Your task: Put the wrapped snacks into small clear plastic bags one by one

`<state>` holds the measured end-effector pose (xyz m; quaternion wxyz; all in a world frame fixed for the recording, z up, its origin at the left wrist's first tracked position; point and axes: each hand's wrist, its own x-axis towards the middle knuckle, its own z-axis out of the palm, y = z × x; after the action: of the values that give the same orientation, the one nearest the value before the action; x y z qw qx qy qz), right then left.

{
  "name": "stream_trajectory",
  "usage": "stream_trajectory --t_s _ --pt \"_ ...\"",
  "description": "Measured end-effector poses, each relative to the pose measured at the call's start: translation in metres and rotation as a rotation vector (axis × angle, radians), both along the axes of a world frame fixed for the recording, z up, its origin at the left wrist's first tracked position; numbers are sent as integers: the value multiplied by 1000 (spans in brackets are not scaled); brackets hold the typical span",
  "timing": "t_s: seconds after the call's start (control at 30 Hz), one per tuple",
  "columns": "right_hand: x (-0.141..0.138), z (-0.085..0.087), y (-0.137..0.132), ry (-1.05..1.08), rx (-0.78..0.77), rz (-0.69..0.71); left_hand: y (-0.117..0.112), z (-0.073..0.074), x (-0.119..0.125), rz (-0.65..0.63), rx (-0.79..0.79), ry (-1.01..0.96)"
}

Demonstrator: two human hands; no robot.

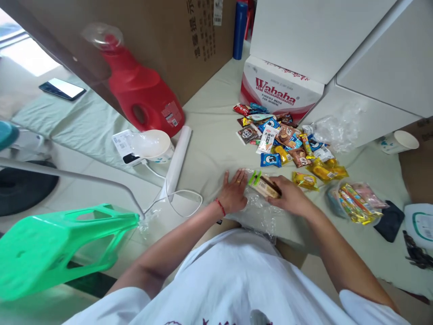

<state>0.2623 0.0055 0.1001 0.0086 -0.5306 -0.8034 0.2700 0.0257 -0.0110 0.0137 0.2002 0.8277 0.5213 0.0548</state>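
My right hand (289,195) grips a small wrapped snack pack (263,185), beige and dark brown with bright green at its left end. Flat beside it lies my left hand (232,192), fingers stretched out at the edge of a clear plastic bag (262,210). The bag spreads under both hands and hangs over the table's front edge. Just beyond them is a heap of small wrapped snacks (287,137), among them a white packet (268,139) and a blue packet (270,160). One yellow packet (305,180) sits close to my right hand.
Right of the heap stands a tub of yellow snack packets (356,205). A Wahaha box (280,90) backs the heap, with crumpled plastic (341,128) beside it. At left are a red jug (145,95), a paper cup (158,146), a white roll (177,162) and a green stool (61,248).
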Motion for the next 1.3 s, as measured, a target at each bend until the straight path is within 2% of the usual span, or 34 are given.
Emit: stream_trajectory --t_s 0.1,0.17,0.37,0.47,0.53,0.6,0.67,0.73,0.87,0.93,1.0,1.1,1.2,1.3 --pt "-21 -25 -15 -193 8 -20 1 0 -5 15 -14 3" --pt "-28 -33 -20 -252 15 -5 1 1 -11 58 -26 18" --pt "-27 -31 -23 -280 47 72 -6 2 -20 188 24 67" --pt "-17 -26 -24 -197 104 63 -14 1 -25 242 107 33" --pt "-3 -21 -33 -46 198 59 -20 1 -35 162 229 -20" --pt "13 -18 -52 124 293 122 -24 2 -47 -53 315 -88" --pt "24 -24 -78 217 342 221 -25 4 -59 -294 291 -148" --pt "25 -41 -105 219 376 271 -23 4 -69 -434 213 -188" --pt "15 -87 -142 201 506 162 -17 0 -85 -463 105 -198" --pt "14 -96 -148 282 537 55 -17 -3 -90 -455 79 -182" --pt "21 -91 -146 397 515 -49 -19 -4 -93 -450 63 -202" --pt "38 -66 -132 534 394 -126 -20 -2 -93 -410 21 -319" --pt "54 -48 -101 572 210 -181 -11 4 -86 -286 -52 -482" --pt "60 -47 -61 511 53 -310 8 8 -74 -123 -84 -600"
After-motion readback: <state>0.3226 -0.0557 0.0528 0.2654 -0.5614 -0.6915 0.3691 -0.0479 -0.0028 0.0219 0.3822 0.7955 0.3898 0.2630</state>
